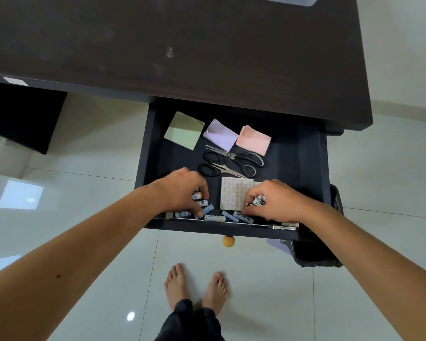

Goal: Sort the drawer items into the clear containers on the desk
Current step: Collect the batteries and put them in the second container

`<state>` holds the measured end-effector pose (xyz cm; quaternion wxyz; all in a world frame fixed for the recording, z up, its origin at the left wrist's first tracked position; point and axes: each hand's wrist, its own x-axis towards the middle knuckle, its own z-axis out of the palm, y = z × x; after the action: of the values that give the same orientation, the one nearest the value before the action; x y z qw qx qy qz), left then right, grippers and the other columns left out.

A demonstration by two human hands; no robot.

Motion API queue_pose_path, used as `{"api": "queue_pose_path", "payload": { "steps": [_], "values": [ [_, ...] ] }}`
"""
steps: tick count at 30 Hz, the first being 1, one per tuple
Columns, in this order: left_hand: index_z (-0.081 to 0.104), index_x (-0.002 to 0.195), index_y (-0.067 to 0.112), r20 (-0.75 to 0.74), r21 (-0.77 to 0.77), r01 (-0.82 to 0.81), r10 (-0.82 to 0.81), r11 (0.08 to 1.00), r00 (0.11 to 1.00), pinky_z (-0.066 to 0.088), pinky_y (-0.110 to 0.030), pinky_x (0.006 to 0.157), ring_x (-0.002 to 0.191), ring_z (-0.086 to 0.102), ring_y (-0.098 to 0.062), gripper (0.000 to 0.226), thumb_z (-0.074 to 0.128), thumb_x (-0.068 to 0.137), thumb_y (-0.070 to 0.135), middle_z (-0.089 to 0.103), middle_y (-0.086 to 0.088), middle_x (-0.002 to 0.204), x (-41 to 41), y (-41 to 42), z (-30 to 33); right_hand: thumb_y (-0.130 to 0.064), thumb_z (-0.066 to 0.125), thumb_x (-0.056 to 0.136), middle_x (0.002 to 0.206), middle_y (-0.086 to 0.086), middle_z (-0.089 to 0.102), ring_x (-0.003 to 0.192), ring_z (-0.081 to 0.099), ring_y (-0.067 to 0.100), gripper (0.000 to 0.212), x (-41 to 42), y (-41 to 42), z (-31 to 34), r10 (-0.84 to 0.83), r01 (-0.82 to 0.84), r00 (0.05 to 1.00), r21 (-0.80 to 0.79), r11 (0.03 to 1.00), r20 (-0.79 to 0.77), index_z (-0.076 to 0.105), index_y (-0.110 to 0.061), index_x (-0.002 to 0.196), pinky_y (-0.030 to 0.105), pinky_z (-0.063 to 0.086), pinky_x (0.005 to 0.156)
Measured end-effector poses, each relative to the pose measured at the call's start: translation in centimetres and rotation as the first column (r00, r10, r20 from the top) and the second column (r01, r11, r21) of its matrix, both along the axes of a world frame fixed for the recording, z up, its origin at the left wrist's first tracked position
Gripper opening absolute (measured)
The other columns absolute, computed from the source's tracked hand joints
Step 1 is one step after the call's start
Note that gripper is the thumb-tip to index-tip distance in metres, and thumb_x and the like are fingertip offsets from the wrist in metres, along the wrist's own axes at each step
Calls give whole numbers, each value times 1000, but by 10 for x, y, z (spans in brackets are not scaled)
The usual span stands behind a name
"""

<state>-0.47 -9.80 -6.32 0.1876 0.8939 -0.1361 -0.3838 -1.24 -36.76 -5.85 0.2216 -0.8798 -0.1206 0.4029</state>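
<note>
Here the loose white-and-blue cylindrical batteries (214, 217) lie along the front edge of the open dark drawer (303, 168), long axes mostly parallel to it, between both hands. The left hand (182, 190) and the right hand (276, 200) each clutch gathered batteries; either could reach them.

Bare arms, dark trousers (190, 321), barefoot
</note>
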Motion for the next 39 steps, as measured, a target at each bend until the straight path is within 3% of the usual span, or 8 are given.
{"api": "queue_pose_path", "payload": {
  "steps": [5, 14, 19, 23, 26, 31, 36, 39],
  "values": [
    [73, 113, 33, 18, 61, 90, -91, 994, 996, 42, -29, 84, 108, 51, -16, 46, 92, 72, 41, 50, 6, 108, 1, -5, 3, -58, 80, 84, 112, -5, 64, 110, 56, 14, 16, 0, 0, -4, 92, -91, 996, -73, 993, 13, 76, -51, 97, 38, 52, 84],
    [70, 89, 38, 18, 48, 147, -148, 988, 989, 41, -36, 87, 102, 58, -14, 27, 90, 72, 44, 61, 12, 103, 2, -5, -4, -54, 79, 87, 111, -1, 57, 116, 55, 24, 26, 2, 10, -3, 222, -218, 975, -174, 960, 1, 79, -38, 108, 40, 52, 86],
    [75, 99, 35, -23, -25, 150, -151, 988, 988, 37, -35, 87, 99, 50, -9, 22, 86, 80, 40, 56, 18, 97, 5, 2, -2, -53, 77, 90, 102, -15, 62, 105, 54, 13, 17, 11, 8, 8, 224, -232, 970, -73, 970, -94, 76, -41, 102, 36, 46, 82],
    [76, 98, 34, -50, -124, 98, -105, 987, 993, 40, -30, 82, 96, 53, -8, 17, 84, 84, 37, 59, 21, 96, 5, 8, 1, -55, 74, 93, 111, -13, 67, 100, 63, 10, 12, 13, 1, 18, 208, -215, 964, -30, 976, -163, 71, -46, 101, 34, 52, 85],
    [73, 96, 33, -38, -163, 71, -78, 984, 996, 39, -23, 67, 85, 56, -5, 16, 84, 84, 34, 63, 18, 90, 3, 9, 3, -49, 74, 95, 103, -10, 71, 82, 67, 7, 12, 9, 0, 17, 136, -132, 968, 30, 991, -211, 71, -42, 105, 35, 56, 78],
    [65, 95, 36, -36, -139, 63, -69, 988, 997, 38, -24, 66, 88, 53, -8, 20, 83, 86, 34, 57, 16, 95, 3, 5, 4, -38, 74, 98, 88, 1, 78, 64, 63, 13, 20, 4, 0, 11, 0, 51, 949, 156, 986, -314, 75, -39, 118, 36, 58, 71],
    [71, 114, 36, -7, -48, 150, -150, 988, 989, 37, -38, 102, 107, 47, -6, 24, 76, 91, 39, 56, 18, 106, 1, -4, 3, -35, 75, 98, 91, 1, 79, 61, 62, 9, 18, 4, 2, 12, -36, 95, 947, 172, 981, -319, 73, -31, 115, 35, 55, 69],
    [74, 117, 40, -37, -68, 195, -198, 978, 980, 36, -35, 104, 119, 52, -8, 25, 75, 92, 41, 63, 17, 122, 0, -6, 4, -37, 77, 96, 94, -1, 77, 65, 69, 10, 17, 4, 2, 10, -21, 67, 958, 150, 986, -287, 72, -36, 113, 46, 62, 79]
  ]
}}
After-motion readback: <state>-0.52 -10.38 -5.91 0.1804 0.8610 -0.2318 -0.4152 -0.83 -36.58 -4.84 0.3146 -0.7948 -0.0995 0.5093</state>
